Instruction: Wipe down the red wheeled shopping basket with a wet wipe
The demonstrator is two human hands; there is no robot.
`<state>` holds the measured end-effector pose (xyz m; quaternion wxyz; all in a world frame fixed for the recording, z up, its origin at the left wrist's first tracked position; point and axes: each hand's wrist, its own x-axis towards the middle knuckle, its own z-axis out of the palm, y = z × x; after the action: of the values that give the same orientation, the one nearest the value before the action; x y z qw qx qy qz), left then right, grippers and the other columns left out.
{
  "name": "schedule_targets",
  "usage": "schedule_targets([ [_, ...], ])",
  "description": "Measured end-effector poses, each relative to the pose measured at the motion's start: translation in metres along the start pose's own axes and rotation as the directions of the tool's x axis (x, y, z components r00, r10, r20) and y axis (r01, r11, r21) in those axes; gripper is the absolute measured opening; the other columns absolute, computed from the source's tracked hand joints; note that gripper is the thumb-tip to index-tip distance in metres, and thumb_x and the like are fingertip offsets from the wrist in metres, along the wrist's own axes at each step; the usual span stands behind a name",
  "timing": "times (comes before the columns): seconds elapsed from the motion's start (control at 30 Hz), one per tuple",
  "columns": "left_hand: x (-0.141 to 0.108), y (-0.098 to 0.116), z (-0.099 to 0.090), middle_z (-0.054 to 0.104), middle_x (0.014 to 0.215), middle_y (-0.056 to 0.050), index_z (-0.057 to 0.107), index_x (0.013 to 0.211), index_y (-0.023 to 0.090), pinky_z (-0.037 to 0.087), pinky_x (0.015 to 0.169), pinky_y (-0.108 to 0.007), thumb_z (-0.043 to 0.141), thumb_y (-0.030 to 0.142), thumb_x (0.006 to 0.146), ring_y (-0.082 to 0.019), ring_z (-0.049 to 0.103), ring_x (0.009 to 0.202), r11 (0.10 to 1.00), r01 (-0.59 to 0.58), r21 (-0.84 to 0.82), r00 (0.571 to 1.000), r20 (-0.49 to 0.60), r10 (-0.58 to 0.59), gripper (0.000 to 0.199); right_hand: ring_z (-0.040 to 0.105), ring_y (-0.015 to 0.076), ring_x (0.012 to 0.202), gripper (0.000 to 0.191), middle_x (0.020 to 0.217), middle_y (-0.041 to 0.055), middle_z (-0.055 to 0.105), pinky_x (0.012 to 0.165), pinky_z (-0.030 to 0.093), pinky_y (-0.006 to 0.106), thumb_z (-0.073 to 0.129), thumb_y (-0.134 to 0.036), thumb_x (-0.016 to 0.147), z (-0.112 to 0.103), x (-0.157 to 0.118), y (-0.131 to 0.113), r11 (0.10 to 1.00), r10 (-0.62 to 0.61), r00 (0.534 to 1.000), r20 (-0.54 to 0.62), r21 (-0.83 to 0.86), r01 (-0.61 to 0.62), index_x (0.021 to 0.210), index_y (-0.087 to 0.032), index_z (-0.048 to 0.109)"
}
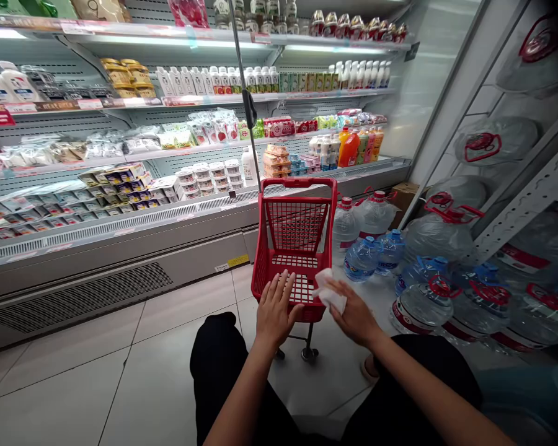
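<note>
A grocery aisle with a pale tiled floor (167, 371) runs along an open refrigerated display case (204, 251) behind the red plastic shopping cart (259, 272). The crumpled white tissue (332, 296) is over the near right part of the cart, held in the right hand (356, 316), whose fingers are closed around it. The left hand (274, 310) is at the cart's near rim, palm down, fingers extended and slightly parted, thumb spread wide, holding nothing visible; whether it touches the rim, I cannot tell. The tissue is in hand, but no mark or change on the cart shows how much handling is done or left. Just right of the cart stand blue-capped water bottles (363, 260), and farther right, large water jugs with red handles (421, 306). Beyond the cart, the case holds stacked yogurt cups (204, 179) to its left and orange juice bottles (349, 148) to its right
</note>
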<state>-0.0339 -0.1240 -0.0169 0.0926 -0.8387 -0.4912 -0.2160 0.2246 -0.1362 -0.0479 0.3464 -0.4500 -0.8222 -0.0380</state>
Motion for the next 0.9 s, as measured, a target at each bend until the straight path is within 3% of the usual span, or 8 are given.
schedule_targets([
  [0.13, 0.009, 0.008, -0.003, 0.028, 0.171, -0.008, 0.007, 0.168, 0.027, 0.029, 0.125, -0.048, 0.036, 0.053, 0.107, -0.026, 0.03, 0.156, 0.991, 0.134, -0.024, 0.991, -0.022, -0.135, 0.073, 0.037, 0.0263, 0.153, 0.068, 0.159, 0.0086, 0.048, 0.124, 0.04, 0.052, 0.045, -0.022, 0.098, 0.018, -0.018, -0.044, 0.998, 0.022, 0.999, -0.026, 0.061, -0.021, 0.164, -0.023, 0.027],
  [0.27, 0.008, 0.028, -0.004, 0.022, 0.173, -0.007, 0.006, 0.168, 0.027, 0.031, 0.124, -0.046, 0.036, 0.059, 0.106, -0.024, 0.031, 0.156, 0.995, 0.05, -0.082, 0.999, -0.007, -0.051, 0.076, 0.038, 0.0266, 0.152, 0.072, 0.159, 0.0117, 0.047, 0.122, 0.043, 0.052, 0.046, -0.019, 0.095, 0.016, -0.011, -0.063, 0.994, -0.075, 0.997, 0.013, 0.083, 0.073, 0.164, -0.019, 0.027],
  [0.37, 0.0, 0.029, -0.004, 0.025, 0.172, -0.008, 0.002, 0.168, 0.024, 0.032, 0.124, -0.043, 0.034, 0.062, 0.105, -0.023, 0.032, 0.155, 0.994, 0.018, -0.109, 1.0, -0.013, -0.02, 0.08, 0.043, 0.024, 0.149, 0.072, 0.158, 0.0102, 0.05, 0.124, 0.04, 0.049, 0.047, -0.017, 0.093, 0.006, 0.0, -0.05, 0.977, -0.203, 0.976, 0.086, 0.086, 0.195, 0.163, -0.019, 0.03],
  [0.43, -0.005, 0.02, -0.005, 0.025, 0.171, -0.009, 0.0, 0.168, 0.022, 0.03, 0.125, -0.042, 0.035, 0.063, 0.104, -0.023, 0.031, 0.156, 0.993, 0.003, -0.115, 1.0, -0.004, -0.003, 0.083, 0.044, 0.0224, 0.148, 0.073, 0.158, 0.0073, 0.051, 0.126, 0.035, 0.05, 0.046, -0.016, 0.093, 0.0, 0.009, -0.031, 0.977, -0.211, 0.973, 0.097, 0.059, 0.206, 0.164, -0.022, 0.029],
  [0.6, -0.009, -0.001, -0.008, 0.03, 0.17, -0.007, 0.002, 0.168, 0.025, 0.028, 0.126, -0.043, 0.037, 0.06, 0.105, -0.024, 0.033, 0.155, 0.998, 0.034, -0.059, 0.999, 0.008, -0.033, 0.08, 0.042, 0.0229, 0.15, 0.068, 0.16, 0.0062, 0.047, 0.128, 0.031, 0.054, 0.041, -0.021, 0.1, -0.001, 0.025, 0.004, 1.0, 0.019, 1.0, 0.001, -0.025, -0.019, 0.166, -0.024, 0.023],
  [0.73, -0.005, 0.006, -0.007, 0.029, 0.17, -0.009, -0.001, 0.168, 0.024, 0.024, 0.128, -0.048, 0.034, 0.057, 0.106, -0.025, 0.031, 0.155, 0.992, 0.124, -0.026, 0.992, -0.027, -0.125, 0.078, 0.037, 0.0227, 0.153, 0.071, 0.162, 0.0066, 0.044, 0.127, 0.034, 0.052, 0.041, -0.021, 0.1, 0.009, 0.022, -0.025, 1.0, -0.005, 1.0, -0.009, 0.015, 0.005, 0.167, -0.023, 0.018],
  [0.83, -0.003, 0.019, -0.007, 0.025, 0.171, -0.011, -0.004, 0.167, 0.018, 0.024, 0.128, -0.048, 0.034, 0.06, 0.105, -0.026, 0.027, 0.157, 0.994, 0.087, -0.059, 0.996, -0.019, -0.088, 0.084, 0.037, 0.0225, 0.152, 0.068, 0.162, 0.0083, 0.045, 0.126, 0.036, 0.051, 0.043, -0.02, 0.1, 0.017, 0.017, -0.056, 0.99, -0.134, 0.99, 0.042, 0.042, 0.132, 0.165, -0.02, 0.023],
  [0.9, -0.003, 0.024, -0.007, 0.024, 0.172, -0.012, -0.005, 0.167, 0.017, 0.025, 0.128, -0.047, 0.034, 0.061, 0.105, -0.026, 0.025, 0.158, 0.994, 0.078, -0.08, 0.997, -0.02, -0.08, 0.085, 0.039, 0.0222, 0.152, 0.066, 0.161, 0.0093, 0.046, 0.126, 0.035, 0.051, 0.044, -0.02, 0.101, 0.02, 0.019, -0.063, 0.978, -0.209, 0.975, 0.072, 0.043, 0.206, 0.164, -0.018, 0.026],
])
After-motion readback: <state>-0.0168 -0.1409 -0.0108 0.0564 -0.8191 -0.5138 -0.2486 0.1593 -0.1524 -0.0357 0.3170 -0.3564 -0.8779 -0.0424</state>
